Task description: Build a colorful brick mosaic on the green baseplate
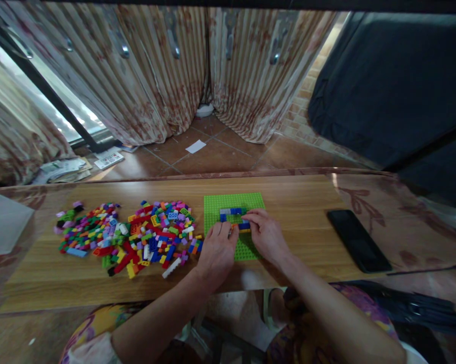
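Observation:
A green studded baseplate [212,203] lies on the wooden board, and low rows of toy bricks [235,211], mostly blue with some grey and green, are built up on it. My left hand [218,250] reaches over the plate's left side, its fingers closed around a small orange brick [234,228] at the near side of the build. From the right, my right hand [268,236] grips the right end of the brick rows, near a blue brick [244,226] with yellow below it. My fingertips partly cover the bricks they touch.
Loose, many-coloured bricks [152,235] spread in a wide pile left of the baseplate. A black phone [359,240] rests at the board's right end. A whitish translucent container [5,220] stands at the far left. Beyond the wooden board [299,202] hang striped curtains [163,86].

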The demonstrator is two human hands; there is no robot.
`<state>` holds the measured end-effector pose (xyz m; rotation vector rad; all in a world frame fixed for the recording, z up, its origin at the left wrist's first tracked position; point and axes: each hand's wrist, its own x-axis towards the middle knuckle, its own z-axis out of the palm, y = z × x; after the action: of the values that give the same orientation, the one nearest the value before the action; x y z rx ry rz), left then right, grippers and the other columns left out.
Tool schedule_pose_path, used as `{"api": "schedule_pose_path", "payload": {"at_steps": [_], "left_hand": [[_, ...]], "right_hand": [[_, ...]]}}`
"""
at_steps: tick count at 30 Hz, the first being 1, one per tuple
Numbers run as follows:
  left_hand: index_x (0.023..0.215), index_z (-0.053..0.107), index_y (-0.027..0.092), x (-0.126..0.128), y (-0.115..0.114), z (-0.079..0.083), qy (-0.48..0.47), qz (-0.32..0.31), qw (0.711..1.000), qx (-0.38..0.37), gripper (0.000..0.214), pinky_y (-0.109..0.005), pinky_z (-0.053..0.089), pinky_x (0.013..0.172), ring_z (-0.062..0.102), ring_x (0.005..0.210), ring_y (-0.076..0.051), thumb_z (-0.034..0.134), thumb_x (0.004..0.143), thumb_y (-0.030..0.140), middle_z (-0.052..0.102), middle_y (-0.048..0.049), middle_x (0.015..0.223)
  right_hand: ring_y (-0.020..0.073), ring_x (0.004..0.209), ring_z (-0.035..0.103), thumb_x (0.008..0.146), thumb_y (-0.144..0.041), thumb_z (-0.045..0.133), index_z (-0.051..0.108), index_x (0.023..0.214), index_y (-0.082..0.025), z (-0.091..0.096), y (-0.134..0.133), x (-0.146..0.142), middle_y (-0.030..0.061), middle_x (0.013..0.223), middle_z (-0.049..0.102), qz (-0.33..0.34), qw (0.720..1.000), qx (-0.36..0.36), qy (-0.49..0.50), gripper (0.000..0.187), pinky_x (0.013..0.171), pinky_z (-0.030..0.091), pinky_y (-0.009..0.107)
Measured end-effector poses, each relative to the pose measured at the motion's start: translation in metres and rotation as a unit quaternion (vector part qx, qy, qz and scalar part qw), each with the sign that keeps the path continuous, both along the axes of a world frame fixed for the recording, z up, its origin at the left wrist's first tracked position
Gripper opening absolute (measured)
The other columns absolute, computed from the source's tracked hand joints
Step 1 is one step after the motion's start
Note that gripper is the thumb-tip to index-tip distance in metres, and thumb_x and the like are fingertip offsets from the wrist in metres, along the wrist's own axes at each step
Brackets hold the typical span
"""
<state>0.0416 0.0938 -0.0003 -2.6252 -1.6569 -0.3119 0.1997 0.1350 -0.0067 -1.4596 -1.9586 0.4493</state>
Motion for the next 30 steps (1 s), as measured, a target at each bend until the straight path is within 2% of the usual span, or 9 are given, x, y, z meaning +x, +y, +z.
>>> {"api": "schedule_pose_path", "payload": {"at_steps": [15, 22, 30], "left_hand": [[0.115, 0.057, 0.014, 0.0019, 0.0023, 0.0047, -0.025, 0.006, 0.999, -0.042, 0.03, -0.037, 0.045, 0.083, 0.048, 0.097, -0.023, 0.04, 0.09, 0.012, 0.056, -0.0104, 0.107], [0.113, 0.059, 0.014, 0.003, 0.0031, 0.0067, -0.027, 0.012, 0.999, -0.039, 0.031, -0.039, 0.045, 0.084, 0.049, 0.098, -0.024, 0.04, 0.089, 0.012, 0.056, -0.0106, 0.107], [0.104, 0.063, 0.017, 0.0013, 0.0052, 0.0073, -0.063, 0.017, 0.997, -0.048, 0.027, -0.039, 0.043, 0.082, 0.049, 0.096, -0.023, 0.041, 0.088, 0.013, 0.056, -0.009, 0.103]], "right_hand": [[0.0189, 0.092, 0.062, 0.085, -0.009, 0.041, 0.073, 0.092, -0.02, -0.004, -0.0006, -0.0006, 0.0086, 0.102, 0.065, 0.007, 1.0, 0.011, -0.024, 0.035, 0.086, 0.051, 0.034], [0.0185, 0.092, 0.062, 0.085, -0.009, 0.041, 0.074, 0.092, -0.021, -0.003, -0.001, -0.0022, 0.0085, 0.101, 0.064, 0.006, 0.999, 0.006, -0.043, 0.035, 0.085, 0.051, 0.033], [0.0179, 0.091, 0.061, 0.085, -0.01, 0.042, 0.073, 0.093, -0.021, -0.007, -0.0006, -0.0005, 0.0077, 0.101, 0.064, 0.011, 0.998, 0.025, -0.055, 0.034, 0.084, 0.051, 0.032]]}}
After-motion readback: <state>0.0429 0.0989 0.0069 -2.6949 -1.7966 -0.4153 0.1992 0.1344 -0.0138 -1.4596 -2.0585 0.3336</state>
